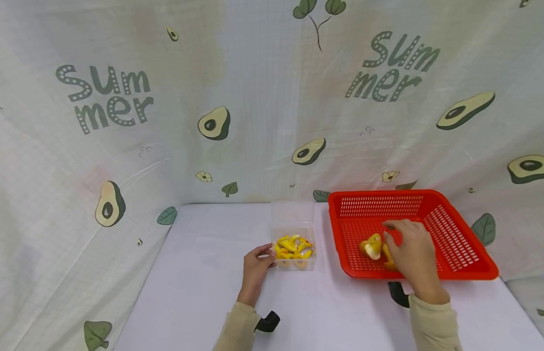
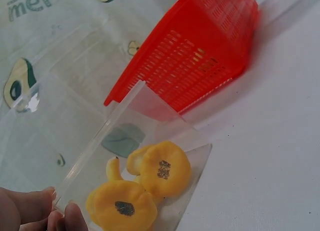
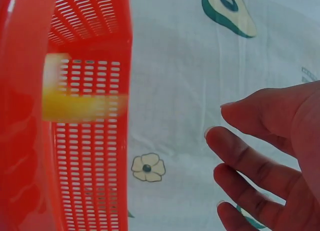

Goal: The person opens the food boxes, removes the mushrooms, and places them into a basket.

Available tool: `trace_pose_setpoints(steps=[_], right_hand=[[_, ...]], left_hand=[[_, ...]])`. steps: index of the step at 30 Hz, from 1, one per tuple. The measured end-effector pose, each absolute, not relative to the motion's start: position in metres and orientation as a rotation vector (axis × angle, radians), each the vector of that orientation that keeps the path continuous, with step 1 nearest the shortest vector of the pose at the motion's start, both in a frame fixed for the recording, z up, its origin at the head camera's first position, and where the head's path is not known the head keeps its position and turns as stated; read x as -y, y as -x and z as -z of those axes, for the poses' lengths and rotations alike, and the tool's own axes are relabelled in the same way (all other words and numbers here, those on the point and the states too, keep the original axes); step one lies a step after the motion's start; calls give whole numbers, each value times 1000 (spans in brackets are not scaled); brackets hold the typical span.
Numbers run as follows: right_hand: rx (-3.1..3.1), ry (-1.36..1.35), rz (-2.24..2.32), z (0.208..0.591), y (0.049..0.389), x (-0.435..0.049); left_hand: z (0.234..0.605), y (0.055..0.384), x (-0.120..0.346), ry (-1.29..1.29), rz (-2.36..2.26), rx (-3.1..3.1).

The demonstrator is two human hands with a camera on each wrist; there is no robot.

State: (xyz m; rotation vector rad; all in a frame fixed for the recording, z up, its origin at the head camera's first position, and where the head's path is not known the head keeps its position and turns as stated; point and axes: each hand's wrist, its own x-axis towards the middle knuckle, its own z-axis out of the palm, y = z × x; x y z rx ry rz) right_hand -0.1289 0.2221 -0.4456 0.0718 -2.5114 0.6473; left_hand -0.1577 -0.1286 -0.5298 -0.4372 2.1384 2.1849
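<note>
The clear box, its lid raised at the back, holds a heap of small yellow pieces. Just right of it stands the red perforated basket, more yellow-and-white pieces lying low inside towards its left front.

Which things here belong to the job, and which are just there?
Part of the job, apparently:
clear box, at the left hand's fingertips
red basket, under the right hand
yellow pieces, in box and basket

Just there:
white table
printed backdrop
</note>
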Motion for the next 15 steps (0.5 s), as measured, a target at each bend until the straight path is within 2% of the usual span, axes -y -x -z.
trace_pose_setpoints(steps=[7,15], right_hand=[[2558,-74,-673,446,115,-202],[2541,-258,-682,453,109,-150]], left_hand=[[528,152,134,422,-2175,-2138],[529,147,142,416,-2152,-2143]])
